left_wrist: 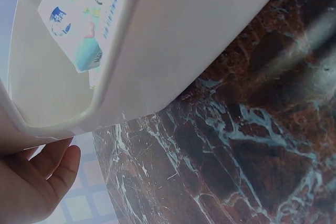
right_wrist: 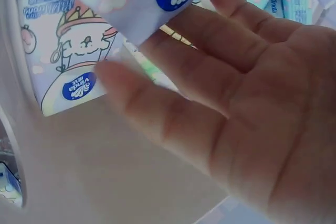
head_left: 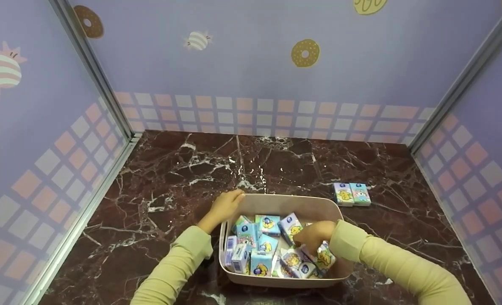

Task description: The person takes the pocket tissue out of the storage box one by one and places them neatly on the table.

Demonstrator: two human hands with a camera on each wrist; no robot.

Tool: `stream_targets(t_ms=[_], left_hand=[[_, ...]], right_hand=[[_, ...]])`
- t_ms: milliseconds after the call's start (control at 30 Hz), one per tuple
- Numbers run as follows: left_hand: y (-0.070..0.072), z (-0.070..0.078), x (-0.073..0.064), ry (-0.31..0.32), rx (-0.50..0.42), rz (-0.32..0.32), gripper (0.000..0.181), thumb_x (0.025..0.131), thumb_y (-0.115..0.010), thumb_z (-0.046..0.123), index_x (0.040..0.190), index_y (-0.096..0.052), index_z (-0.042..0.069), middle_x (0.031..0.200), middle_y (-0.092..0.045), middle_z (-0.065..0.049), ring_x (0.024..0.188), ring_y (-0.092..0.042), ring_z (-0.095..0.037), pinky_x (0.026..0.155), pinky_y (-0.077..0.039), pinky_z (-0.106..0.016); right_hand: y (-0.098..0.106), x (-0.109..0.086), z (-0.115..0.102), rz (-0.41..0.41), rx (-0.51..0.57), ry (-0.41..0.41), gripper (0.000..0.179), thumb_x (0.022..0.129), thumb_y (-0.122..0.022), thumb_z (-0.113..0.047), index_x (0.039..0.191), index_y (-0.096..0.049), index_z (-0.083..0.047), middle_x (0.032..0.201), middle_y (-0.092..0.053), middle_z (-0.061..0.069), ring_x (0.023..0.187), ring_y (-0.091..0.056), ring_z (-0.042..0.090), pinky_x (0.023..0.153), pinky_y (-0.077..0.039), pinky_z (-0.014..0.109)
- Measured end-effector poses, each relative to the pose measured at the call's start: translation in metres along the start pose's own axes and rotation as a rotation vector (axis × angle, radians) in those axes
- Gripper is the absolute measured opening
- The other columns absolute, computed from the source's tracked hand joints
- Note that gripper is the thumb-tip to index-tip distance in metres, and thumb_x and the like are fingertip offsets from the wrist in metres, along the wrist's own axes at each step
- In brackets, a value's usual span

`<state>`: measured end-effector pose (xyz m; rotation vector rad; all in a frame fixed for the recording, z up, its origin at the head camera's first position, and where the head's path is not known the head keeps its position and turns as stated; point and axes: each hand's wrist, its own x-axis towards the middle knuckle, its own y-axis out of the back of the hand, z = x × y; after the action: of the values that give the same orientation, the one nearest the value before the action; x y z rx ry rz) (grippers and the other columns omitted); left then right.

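Observation:
A beige plastic bin (head_left: 284, 281) on the dark marbled surface holds several small Vinda tissue packs (head_left: 269, 224). At the bin's back left corner my left hand (head_left: 224, 208) grips the rim, its fingers at the outer edge of the bin wall (left_wrist: 173, 35) in the left wrist view. My right hand (head_left: 316, 234) reaches down inside the bin's right half. Its fingertips are behind a lilac tissue pack (right_wrist: 152, 3) that they hold; the thumb is mostly out of sight. Beside the fingers, another tissue pack (right_wrist: 71, 61) with a crowned character leans near the bin wall.
Two tissue packs (head_left: 351, 195) lie side by side outside the bin, off its back right corner. Purple panels (head_left: 234, 63) with printed tiles and sweets enclose the marbled surface (head_left: 183, 169) at the back and both sides.

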<state>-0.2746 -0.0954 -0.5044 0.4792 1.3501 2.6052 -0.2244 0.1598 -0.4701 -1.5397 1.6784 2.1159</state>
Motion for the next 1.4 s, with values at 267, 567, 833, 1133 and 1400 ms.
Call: stream_targets(t_ms=[267, 567, 833, 1133, 1400], left_hand=[[0.000, 0.001, 0.000, 0.018, -0.004, -0.023, 0.022, 0.092, -0.043, 0.023, 0.095, -0.060, 0.010, 0.078, -0.062, -0.006, 0.075, -0.059, -0.026, 0.066, -0.044, -0.041], [0.000, 0.000, 0.001, 0.022, 0.001, -0.012, 0.022, 0.092, -0.043, 0.024, 0.097, -0.060, 0.011, 0.085, -0.065, -0.008, 0.082, -0.061, -0.029, 0.071, -0.045, -0.044], [0.001, -0.001, 0.002, 0.001, 0.009, -0.010, 0.021, 0.092, -0.042, 0.024, 0.091, -0.058, 0.010, 0.071, -0.058, -0.008, 0.069, -0.056, -0.026, 0.063, -0.043, -0.040], [0.000, -0.001, 0.001, 0.020, -0.003, -0.019, 0.024, 0.092, -0.042, 0.024, 0.101, -0.060, 0.009, 0.093, -0.065, -0.010, 0.088, -0.061, -0.031, 0.074, -0.045, -0.045], [0.000, 0.000, 0.002, 0.024, 0.013, -0.022, 0.024, 0.092, -0.043, 0.024, 0.101, -0.060, 0.009, 0.090, -0.065, -0.010, 0.087, -0.061, -0.032, 0.072, -0.045, -0.046]], right_hand=[[-0.002, 0.005, 0.001, -0.023, -0.051, 0.050, 0.023, 0.062, -0.062, 0.003, 0.079, -0.052, -0.009, 0.072, -0.049, -0.003, 0.063, -0.042, 0.011, 0.053, -0.037, 0.022], [0.005, -0.002, 0.005, -0.070, 0.015, 0.077, 0.017, 0.066, -0.058, 0.003, 0.079, -0.056, -0.009, 0.066, -0.043, -0.005, 0.059, -0.039, 0.008, 0.049, -0.032, 0.019], [0.025, -0.019, 0.018, 0.029, 0.100, 0.122, 0.031, 0.071, -0.053, 0.003, 0.097, -0.062, -0.012, 0.079, -0.052, -0.001, 0.068, -0.045, 0.010, 0.054, -0.040, 0.021], [0.047, -0.046, 0.055, 0.260, 0.439, 0.240, 0.041, 0.064, -0.052, 0.009, 0.101, -0.056, -0.008, 0.094, -0.058, 0.006, 0.085, -0.053, 0.017, 0.074, -0.045, 0.030], [0.047, -0.073, 0.108, 0.434, 0.771, 0.272, 0.030, 0.074, -0.054, 0.004, 0.103, -0.059, -0.004, 0.095, -0.061, 0.013, 0.078, -0.057, 0.016, 0.068, -0.050, 0.032]])
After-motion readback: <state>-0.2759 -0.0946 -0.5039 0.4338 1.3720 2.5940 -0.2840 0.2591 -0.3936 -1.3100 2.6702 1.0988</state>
